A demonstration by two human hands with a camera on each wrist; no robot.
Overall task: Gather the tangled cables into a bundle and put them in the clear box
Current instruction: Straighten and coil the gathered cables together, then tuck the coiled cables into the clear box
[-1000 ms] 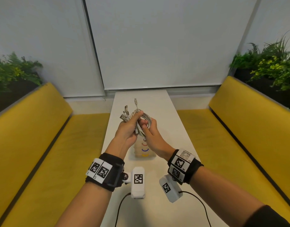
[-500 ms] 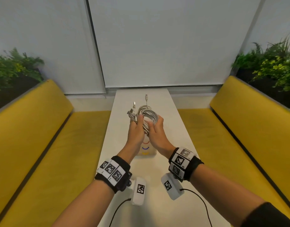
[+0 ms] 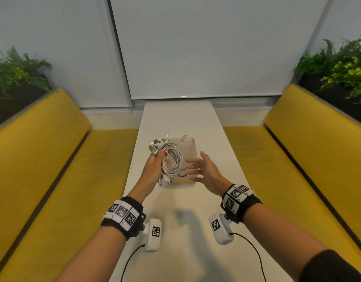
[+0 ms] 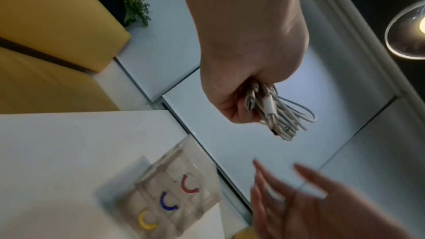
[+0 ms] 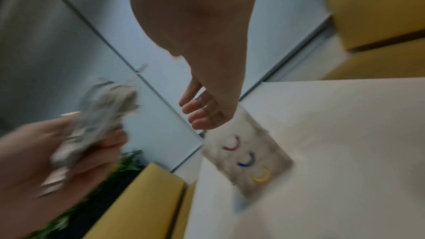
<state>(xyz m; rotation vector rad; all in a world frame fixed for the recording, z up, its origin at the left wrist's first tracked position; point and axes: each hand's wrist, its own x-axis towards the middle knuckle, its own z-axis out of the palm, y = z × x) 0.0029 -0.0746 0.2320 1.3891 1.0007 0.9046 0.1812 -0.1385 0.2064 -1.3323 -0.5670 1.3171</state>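
the coiled cables (image 3: 172, 159) are gripped by the left hand (image 3: 153, 169) above the box (image 3: 190, 147); the right hand (image 3: 206, 169) is spread beside it, empty.

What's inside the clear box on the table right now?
Nothing that shows: the clear box looks empty where visible, though the cable bundle in the left hand and the open right hand cover part of it. Red, blue and yellow arcs mark its near side.

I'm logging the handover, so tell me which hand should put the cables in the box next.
Left. The left hand already grips the coiled cables just above the clear box, so it probably only needs to lower them. The right hand is open, holding nothing, beside the box.
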